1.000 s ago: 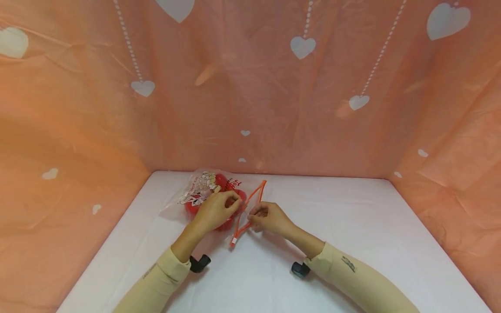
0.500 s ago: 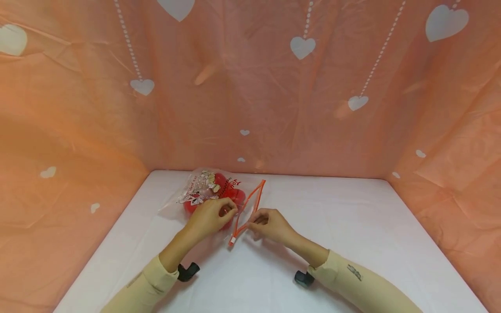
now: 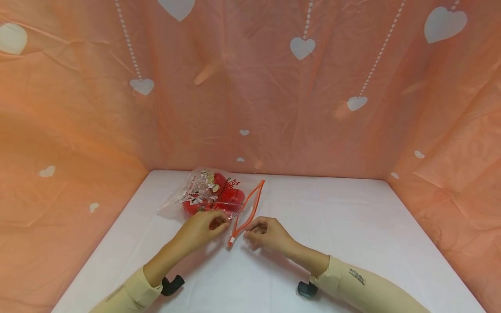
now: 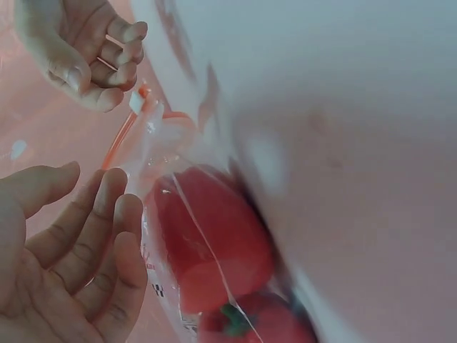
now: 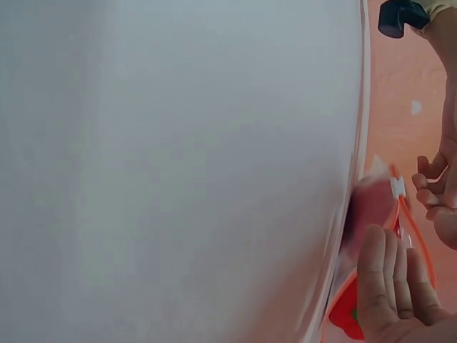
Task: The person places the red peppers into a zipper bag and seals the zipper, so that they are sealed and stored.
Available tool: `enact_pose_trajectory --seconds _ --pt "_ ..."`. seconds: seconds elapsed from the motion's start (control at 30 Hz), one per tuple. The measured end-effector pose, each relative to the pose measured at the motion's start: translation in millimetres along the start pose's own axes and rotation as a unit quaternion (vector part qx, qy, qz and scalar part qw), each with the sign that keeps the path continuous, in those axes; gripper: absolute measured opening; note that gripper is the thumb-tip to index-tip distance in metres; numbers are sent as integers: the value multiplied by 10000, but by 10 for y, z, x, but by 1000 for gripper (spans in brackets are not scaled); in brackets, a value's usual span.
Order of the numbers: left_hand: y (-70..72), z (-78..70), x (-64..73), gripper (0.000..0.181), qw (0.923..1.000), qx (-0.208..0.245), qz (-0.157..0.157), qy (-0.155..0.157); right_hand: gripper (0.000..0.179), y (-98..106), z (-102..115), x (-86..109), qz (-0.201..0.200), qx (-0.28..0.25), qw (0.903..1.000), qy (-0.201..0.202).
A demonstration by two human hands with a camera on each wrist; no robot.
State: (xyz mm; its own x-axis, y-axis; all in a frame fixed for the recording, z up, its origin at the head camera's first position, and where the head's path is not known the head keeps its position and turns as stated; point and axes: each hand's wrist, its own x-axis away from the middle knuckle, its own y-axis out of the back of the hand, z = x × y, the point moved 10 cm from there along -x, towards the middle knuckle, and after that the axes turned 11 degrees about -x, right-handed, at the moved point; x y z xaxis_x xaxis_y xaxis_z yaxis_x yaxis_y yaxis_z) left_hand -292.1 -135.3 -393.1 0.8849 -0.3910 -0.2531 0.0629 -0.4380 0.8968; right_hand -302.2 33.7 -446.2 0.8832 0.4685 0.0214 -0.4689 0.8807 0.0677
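Note:
A clear zip bag (image 3: pixel 184 201) with printed cartoon figures and orange zip edges lies at the table's back left. Inside are several red bell peppers (image 4: pixel 214 236); a green stem shows on one. Its orange mouth gapes, and the white slider (image 3: pixel 232 240) sits at the near end. My left hand (image 3: pixel 201 228) is at the bag's near side, fingers loosely bent and holding nothing; whether it touches the plastic I cannot tell. Just right of the slider end hovers my right hand (image 3: pixel 270 234), its fingers loose and nothing in them, apart from the bag.
The white table (image 3: pixel 332 217) extends to the right of the bag and in front of it. An orange curtain (image 3: pixel 274 108) with white hearts rises behind the table and along both sides. A dark wrist mount (image 3: pixel 172 285) juts from the left sleeve.
Both hands have come back toward the near side, the left hand off the top of the bag, the right hand away from its orange edge. The bag has hardly moved.

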Motion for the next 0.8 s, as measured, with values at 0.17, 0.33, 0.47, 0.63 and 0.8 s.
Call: enact_pose_trajectory --seconds 0.17,0.33,0.47,0.63,0.8 --pt "5 26 102 4 10000 42 10 -13 21 -55 -22 34 34 25 10000 -55" --pt "-23 65 178 4 9997 181 153 -7 21 -108 -42 49 92 35 9999 -100" --pt "-72 105 234 6 9986 368 382 90 21 -165 -62 56 162 -17 9997 -200" --pt "-143 150 298 10 9960 466 683 334 21 -228 -65 62 207 -125 9993 -298" --pt "-158 187 350 12 9952 280 741 570 21 -263 -122 46 217 -204 9984 -474"
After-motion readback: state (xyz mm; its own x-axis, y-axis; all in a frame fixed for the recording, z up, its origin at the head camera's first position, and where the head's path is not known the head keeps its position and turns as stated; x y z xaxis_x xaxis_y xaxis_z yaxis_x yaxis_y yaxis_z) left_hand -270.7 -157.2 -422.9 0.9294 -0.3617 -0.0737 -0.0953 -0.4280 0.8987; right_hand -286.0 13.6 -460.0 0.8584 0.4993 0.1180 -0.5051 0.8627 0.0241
